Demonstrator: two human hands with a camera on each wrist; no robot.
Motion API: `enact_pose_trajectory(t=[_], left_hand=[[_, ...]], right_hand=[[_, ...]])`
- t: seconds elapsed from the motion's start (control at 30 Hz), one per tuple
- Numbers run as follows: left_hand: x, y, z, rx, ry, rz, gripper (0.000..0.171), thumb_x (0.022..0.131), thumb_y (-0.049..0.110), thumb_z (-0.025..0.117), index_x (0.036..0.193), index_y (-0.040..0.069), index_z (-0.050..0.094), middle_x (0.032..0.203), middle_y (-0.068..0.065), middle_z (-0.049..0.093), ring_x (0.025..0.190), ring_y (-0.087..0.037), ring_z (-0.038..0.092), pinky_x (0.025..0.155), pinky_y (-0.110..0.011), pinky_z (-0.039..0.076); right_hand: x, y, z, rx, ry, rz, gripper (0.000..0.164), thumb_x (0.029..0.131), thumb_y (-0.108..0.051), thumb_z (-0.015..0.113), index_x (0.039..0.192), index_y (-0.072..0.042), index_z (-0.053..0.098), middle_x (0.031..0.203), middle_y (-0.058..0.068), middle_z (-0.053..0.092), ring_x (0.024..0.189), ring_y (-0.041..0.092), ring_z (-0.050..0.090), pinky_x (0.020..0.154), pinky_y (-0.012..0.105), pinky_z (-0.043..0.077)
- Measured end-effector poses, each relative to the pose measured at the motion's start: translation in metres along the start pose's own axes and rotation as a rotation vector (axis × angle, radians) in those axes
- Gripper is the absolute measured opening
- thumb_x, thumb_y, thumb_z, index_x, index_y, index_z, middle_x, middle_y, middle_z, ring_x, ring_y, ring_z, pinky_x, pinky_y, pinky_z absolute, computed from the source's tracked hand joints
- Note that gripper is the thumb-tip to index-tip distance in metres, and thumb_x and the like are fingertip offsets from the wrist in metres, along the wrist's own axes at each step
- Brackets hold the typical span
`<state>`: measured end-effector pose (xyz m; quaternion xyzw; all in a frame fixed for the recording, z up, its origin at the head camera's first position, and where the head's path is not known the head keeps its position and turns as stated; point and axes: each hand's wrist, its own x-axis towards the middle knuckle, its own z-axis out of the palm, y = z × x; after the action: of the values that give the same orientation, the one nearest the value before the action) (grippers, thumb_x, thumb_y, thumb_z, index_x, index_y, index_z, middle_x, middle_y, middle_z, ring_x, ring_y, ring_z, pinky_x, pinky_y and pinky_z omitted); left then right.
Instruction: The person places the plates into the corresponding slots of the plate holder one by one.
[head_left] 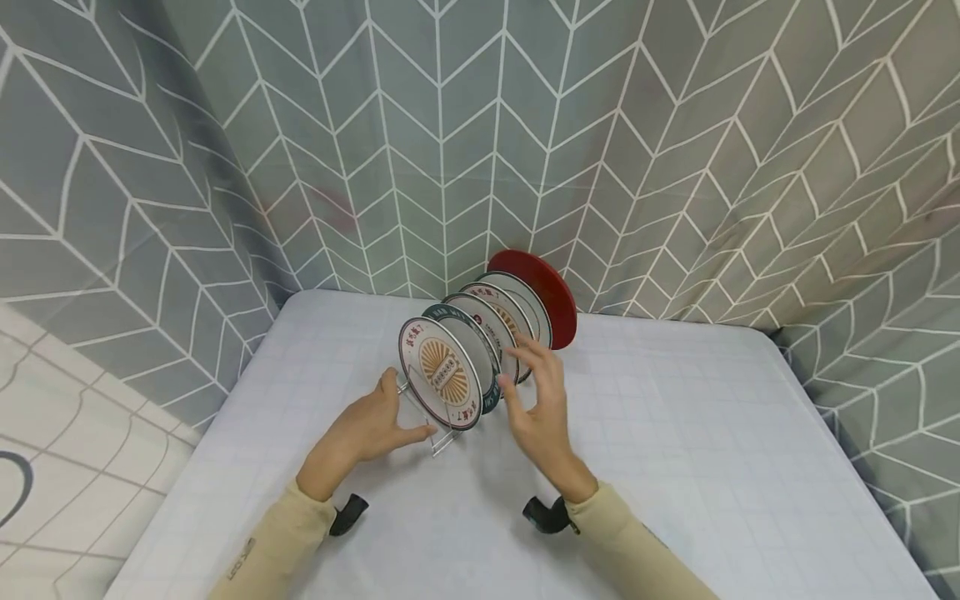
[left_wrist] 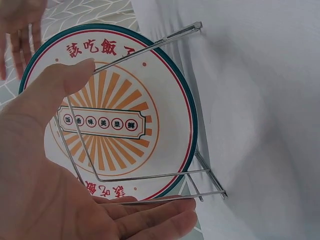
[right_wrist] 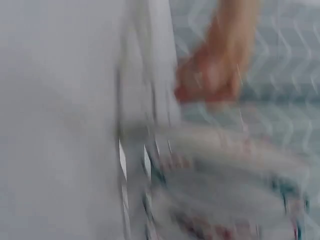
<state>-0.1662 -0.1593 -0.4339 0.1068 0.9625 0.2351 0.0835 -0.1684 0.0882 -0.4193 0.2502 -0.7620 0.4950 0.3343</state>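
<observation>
A wire dish rack (left_wrist: 180, 34) holds several plates standing on edge in a row. The front plate (head_left: 442, 373) is white with a dark green rim, an orange sunburst and red characters. Behind it are similar plates, and a red plate (head_left: 543, 292) stands at the far end. My left hand (head_left: 367, 425) grips the rack's near end, thumb on one wire and fingers along another, as the left wrist view shows. My right hand (head_left: 546, 412) is at the right side of the row, thumb and fingers spread apart, fingertips close to the plate edges. The right wrist view is blurred.
The rack stands on a table with a white cloth (head_left: 675, 442). A grey curtain (head_left: 465, 150) with a white zigzag pattern hangs right behind the red plate. Black curved pieces (head_left: 546, 515) sit at both wrists, beside the beige sleeves.
</observation>
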Motion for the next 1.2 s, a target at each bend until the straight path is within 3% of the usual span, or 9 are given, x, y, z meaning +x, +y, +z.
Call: enact_pose_trajectory(t=[0.17, 0.33, 0.43, 0.57, 0.7, 0.83, 1.0, 1.2], left_hand=[[0.001, -0.002, 0.001, -0.01, 0.006, 0.011, 0.112, 0.078, 0.062, 0.072, 0.143, -0.01, 0.017, 0.137, -0.035, 0.048, 0.105, -0.039, 0.064, 0.084, -0.048, 0.053], [0.002, -0.003, 0.001, -0.022, -0.008, 0.02, 0.115, 0.077, 0.063, 0.072, 0.144, -0.012, 0.017, 0.141, -0.036, 0.043, 0.112, -0.041, 0.061, 0.086, -0.049, 0.052], [0.002, -0.004, -0.001, -0.019, -0.007, 0.035, 0.113, 0.077, 0.062, 0.073, 0.143, -0.012, 0.018, 0.141, -0.035, 0.043, 0.112, -0.042, 0.061, 0.086, -0.05, 0.052], [0.003, -0.007, -0.005, -0.04, -0.011, 0.075, 0.114, 0.078, 0.061, 0.072, 0.145, -0.013, 0.017, 0.146, -0.037, 0.037, 0.121, -0.046, 0.055, 0.093, -0.052, 0.05], [0.004, -0.013, -0.008, -0.097, -0.048, 0.118, 0.116, 0.081, 0.063, 0.067, 0.149, -0.013, 0.012, 0.153, -0.036, 0.024, 0.137, -0.047, 0.038, 0.106, -0.054, 0.04], [0.005, -0.023, -0.014, -0.167, -0.069, 0.18, 0.102, 0.088, 0.058, 0.062, 0.153, -0.006, 0.016, 0.157, -0.028, 0.024, 0.144, -0.042, 0.029, 0.113, -0.055, 0.031], [0.008, -0.034, -0.019, -0.194, -0.054, 0.238, 0.084, 0.094, 0.051, 0.059, 0.154, 0.005, 0.025, 0.158, -0.02, 0.029, 0.142, -0.04, 0.035, 0.113, -0.057, 0.03], [0.01, -0.037, -0.02, -0.186, -0.032, 0.248, 0.083, 0.093, 0.052, 0.058, 0.155, 0.01, 0.025, 0.159, -0.015, 0.028, 0.142, -0.038, 0.036, 0.112, -0.056, 0.031]], right_hand=[[-0.027, -0.02, 0.03, 0.064, -0.104, -0.069, 0.041, 0.084, 0.007, 0.068, 0.123, -0.002, 0.059, 0.134, 0.02, 0.054, 0.13, 0.036, 0.044, 0.114, 0.037, 0.031], [-0.043, -0.023, 0.048, -0.077, -0.083, -0.253, 0.026, 0.094, -0.01, 0.062, 0.119, -0.004, 0.063, 0.134, 0.018, 0.057, 0.134, 0.039, 0.042, 0.114, 0.048, 0.032], [-0.048, -0.023, 0.055, -0.083, -0.13, -0.332, 0.03, 0.091, -0.008, 0.064, 0.121, -0.002, 0.063, 0.137, 0.018, 0.055, 0.134, 0.037, 0.044, 0.111, 0.051, 0.036], [-0.046, -0.022, 0.061, -0.034, -0.241, -0.205, 0.047, 0.086, 0.0, 0.069, 0.131, 0.002, 0.055, 0.142, 0.019, 0.049, 0.136, 0.035, 0.044, 0.113, 0.046, 0.036], [-0.041, -0.02, 0.069, -0.051, -0.342, -0.005, 0.055, 0.091, -0.004, 0.067, 0.14, 0.004, 0.044, 0.144, 0.022, 0.045, 0.136, 0.034, 0.043, 0.112, 0.042, 0.038], [-0.039, -0.022, 0.078, -0.09, -0.434, 0.131, 0.057, 0.096, -0.011, 0.061, 0.145, 0.005, 0.036, 0.141, 0.021, 0.048, 0.128, 0.031, 0.052, 0.102, 0.041, 0.047], [-0.04, -0.025, 0.084, -0.151, -0.457, 0.149, 0.056, 0.097, -0.017, 0.061, 0.144, 0.005, 0.038, 0.132, 0.02, 0.053, 0.118, 0.03, 0.058, 0.096, 0.042, 0.051], [-0.041, -0.025, 0.085, -0.156, -0.452, 0.176, 0.054, 0.098, -0.014, 0.058, 0.144, 0.005, 0.038, 0.126, 0.02, 0.059, 0.115, 0.03, 0.061, 0.094, 0.038, 0.052]])
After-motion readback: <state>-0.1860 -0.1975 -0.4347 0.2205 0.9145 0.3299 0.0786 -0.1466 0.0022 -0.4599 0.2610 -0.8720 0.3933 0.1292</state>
